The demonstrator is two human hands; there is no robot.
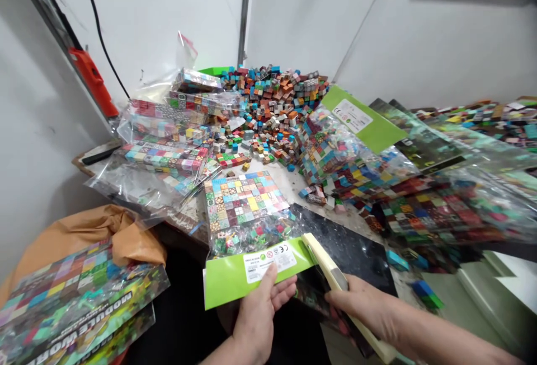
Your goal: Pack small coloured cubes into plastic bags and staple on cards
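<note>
Green header card point(235, 276) pinched by the left hand point(258, 312), right hand point(364, 306) gripping a cream tool point(325, 267); the bag point(245, 214) looks floppy, slippery and block-heavy, so support underneath.

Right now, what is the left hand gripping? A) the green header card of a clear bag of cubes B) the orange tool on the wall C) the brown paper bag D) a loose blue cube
A: the left hand pinches the green header card of the clear bag of cubes, while the right hand holds a cream-coloured tool at the card's end.
</note>
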